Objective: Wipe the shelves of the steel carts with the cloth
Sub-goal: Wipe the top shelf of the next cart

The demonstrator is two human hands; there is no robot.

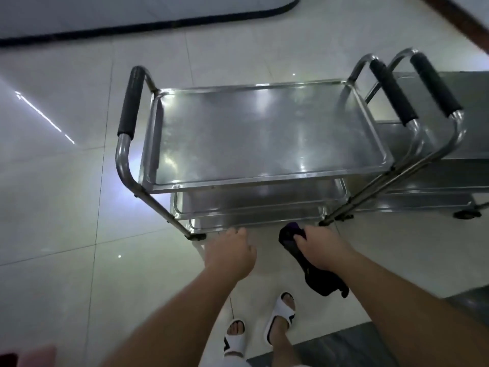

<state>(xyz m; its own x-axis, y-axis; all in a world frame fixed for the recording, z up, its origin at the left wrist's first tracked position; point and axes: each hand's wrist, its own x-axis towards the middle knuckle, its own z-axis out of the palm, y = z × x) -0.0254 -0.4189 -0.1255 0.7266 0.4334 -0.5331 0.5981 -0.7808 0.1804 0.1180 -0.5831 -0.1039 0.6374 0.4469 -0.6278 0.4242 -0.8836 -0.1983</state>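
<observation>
A steel cart (264,133) with three stacked tray shelves and black-padded handles stands on the tiled floor in front of me. A second steel cart (449,160) is parked tight against its right side. My right hand (321,247) grips a dark purple-black cloth (320,276), which hangs down just in front of the lowest shelf's near edge. My left hand (230,251) is held out near that lowest shelf's (254,221) front rim with fingers loosely curled, holding nothing.
Pale glossy floor tiles (66,207) surround the carts. A dark-edged mat or platform (132,19) lies at the back. A dark grey mat (344,348) is at my feet, which wear white slides. Something pink shows at the bottom left corner (37,356).
</observation>
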